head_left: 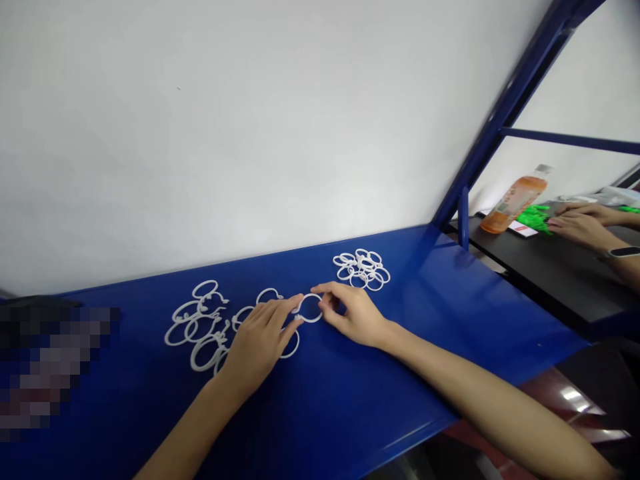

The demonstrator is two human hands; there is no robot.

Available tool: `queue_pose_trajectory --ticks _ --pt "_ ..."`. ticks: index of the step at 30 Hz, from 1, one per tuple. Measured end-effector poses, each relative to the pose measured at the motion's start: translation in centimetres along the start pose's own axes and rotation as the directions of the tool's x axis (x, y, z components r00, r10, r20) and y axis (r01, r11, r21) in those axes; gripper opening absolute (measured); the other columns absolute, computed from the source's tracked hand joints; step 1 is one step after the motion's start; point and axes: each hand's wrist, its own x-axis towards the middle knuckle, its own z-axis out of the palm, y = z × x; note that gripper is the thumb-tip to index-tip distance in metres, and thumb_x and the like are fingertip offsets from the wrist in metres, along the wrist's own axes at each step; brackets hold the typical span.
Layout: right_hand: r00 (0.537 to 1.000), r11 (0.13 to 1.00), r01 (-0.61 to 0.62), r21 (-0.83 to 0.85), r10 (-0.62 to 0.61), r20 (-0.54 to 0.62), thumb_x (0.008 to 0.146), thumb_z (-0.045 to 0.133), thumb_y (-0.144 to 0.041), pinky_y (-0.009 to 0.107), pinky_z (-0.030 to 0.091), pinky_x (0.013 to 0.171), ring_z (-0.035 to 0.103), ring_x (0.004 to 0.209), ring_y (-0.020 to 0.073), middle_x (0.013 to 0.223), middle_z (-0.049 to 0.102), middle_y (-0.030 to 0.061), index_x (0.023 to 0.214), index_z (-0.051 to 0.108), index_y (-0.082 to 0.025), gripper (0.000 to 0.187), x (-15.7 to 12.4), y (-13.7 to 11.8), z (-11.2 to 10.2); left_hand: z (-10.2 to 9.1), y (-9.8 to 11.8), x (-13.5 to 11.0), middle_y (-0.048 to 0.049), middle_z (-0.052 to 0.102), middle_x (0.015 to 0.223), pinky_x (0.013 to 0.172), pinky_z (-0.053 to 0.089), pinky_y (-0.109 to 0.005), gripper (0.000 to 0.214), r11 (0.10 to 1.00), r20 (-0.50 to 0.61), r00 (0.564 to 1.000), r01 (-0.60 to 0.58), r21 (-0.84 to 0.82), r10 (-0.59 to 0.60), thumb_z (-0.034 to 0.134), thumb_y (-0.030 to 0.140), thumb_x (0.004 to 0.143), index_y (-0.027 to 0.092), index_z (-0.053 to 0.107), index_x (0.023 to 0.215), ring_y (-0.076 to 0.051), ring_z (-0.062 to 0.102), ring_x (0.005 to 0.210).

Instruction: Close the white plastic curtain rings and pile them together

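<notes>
Between both hands is a white plastic curtain ring (311,321), a thin round hoop with a gap on its left side. My left hand (267,327) pinches the ends beside the gap with thumb and fingers. The opposite side of the hoop is gripped by the thumb and fingers of my right hand (353,312). Under and around my left hand lie several more rings (203,365), many with their ends apart, and some are partly hidden by the hand. Farther back on the right sits a small pile of rings (367,265) that look like closed loops.
The blue tabletop (320,413) meets a white wall (250,133) at the back. A blue metal frame (493,127) rises at right. Beyond it, a black table (525,273) holds an orange drink bottle (515,203) and green pieces (535,218) near another person's hands (583,227).
</notes>
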Motion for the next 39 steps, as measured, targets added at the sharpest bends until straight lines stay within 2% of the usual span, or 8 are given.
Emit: queue_pose_trajectory --ticks 12,16,21,26,28,32,33,39 --pt "0.985 0.966 -0.163 -0.202 0.172 0.031 0.095 0.059 -0.027 0.021 0.038 0.055 0.059 0.057 0.0103 0.068 0.067 -0.0012 0.090 0.067 -0.019 0.014 0.1 0.2 0.0 -0.6 1.1 0.3 -0.0066 0.074 0.111 0.093 0.052 -0.041 0.035 0.998 0.106 0.994 0.010 -0.068 -0.003 0.051 0.031 0.095 0.023 0.056 0.129 -0.022 0.069 0.101" --pt "0.974 0.950 -0.201 -0.241 0.220 0.057 0.094 0.060 -0.028 0.022 0.040 0.058 0.062 0.061 0.0117 0.073 0.070 0.0002 0.088 0.067 -0.019 0.013 0.1 0.3 0.1 -1.7 -1.7 0.7 -0.0131 0.069 0.120 0.098 0.048 -0.048 0.042 0.957 0.035 0.969 0.235 0.172 -0.244 0.044 0.046 0.098 0.018 0.056 0.127 -0.030 0.063 0.114" --pt "0.972 0.948 -0.195 -0.253 0.221 0.081 0.095 0.058 -0.029 0.023 0.041 0.059 0.063 0.063 0.0124 0.074 0.071 -0.0002 0.089 0.068 -0.020 0.015 0.2 0.3 0.2 -5.4 -8.6 -0.7 -0.0308 0.045 0.144 0.099 0.032 -0.077 0.066 0.614 -0.180 0.719 0.675 0.409 -0.671 0.030 0.060 0.097 0.008 0.050 0.132 -0.052 0.041 0.132" --pt "0.972 0.950 -0.189 -0.250 0.217 0.090 0.096 0.057 -0.030 0.023 0.041 0.059 0.064 0.062 0.0123 0.075 0.072 -0.0002 0.090 0.068 -0.020 0.015 0.2 0.2 0.3 -8.0 -13.3 -4.1 -0.0301 0.034 0.150 0.093 0.029 -0.085 0.082 0.280 -0.171 0.342 0.910 0.305 -0.924 0.038 0.073 0.087 0.005 0.048 0.131 -0.062 0.030 0.134" --pt "0.972 0.948 -0.187 -0.256 0.217 0.094 0.096 0.057 -0.030 0.023 0.042 0.059 0.064 0.063 0.0126 0.075 0.072 0.0002 0.090 0.068 -0.020 0.016 0.1 0.2 0.3 -8.3 -13.7 -4.4 -0.0294 0.039 0.147 0.090 0.032 -0.085 0.082 0.258 -0.154 0.308 0.925 0.280 -0.939 0.039 0.075 0.085 0.006 0.051 0.127 -0.062 0.035 0.130" --pt "0.970 0.945 -0.187 -0.268 0.221 0.099 0.095 0.058 -0.031 0.023 0.042 0.058 0.064 0.063 0.0128 0.075 0.072 0.0000 0.089 0.069 -0.021 0.016 0.1 0.1 0.3 -8.1 -12.1 -2.7 -0.0265 0.047 0.141 0.097 0.031 -0.081 0.067 0.446 -0.249 0.516 0.848 0.286 -0.820 0.031 0.063 0.094 0.007 0.056 0.120 -0.057 0.037 0.131" --pt "0.970 0.944 -0.191 -0.269 0.223 0.096 0.095 0.058 -0.031 0.023 0.042 0.058 0.064 0.063 0.0128 0.075 0.072 -0.0002 0.088 0.068 -0.021 0.016 0.1 0.1 0.3 -7.8 -11.3 -2.1 -0.0267 0.050 0.137 0.097 0.034 -0.078 0.063 0.603 -0.198 0.650 0.757 0.251 -0.734 0.032 0.059 0.095 0.006 0.057 0.119 -0.055 0.040 0.130" --pt "0.968 0.938 -0.211 -0.274 0.240 0.078 0.094 0.059 -0.032 0.023 0.040 0.057 0.063 0.061 0.0121 0.074 0.072 -0.0008 0.080 0.064 -0.020 0.019 0.1 -0.2 0.3 -3.6 -4.0 0.1 -0.0052 0.069 0.119 0.100 0.050 -0.042 0.040 0.944 0.142 0.936 0.328 -0.018 -0.322 0.042 0.050 0.098 0.023 0.060 0.121 -0.023 0.063 0.113"
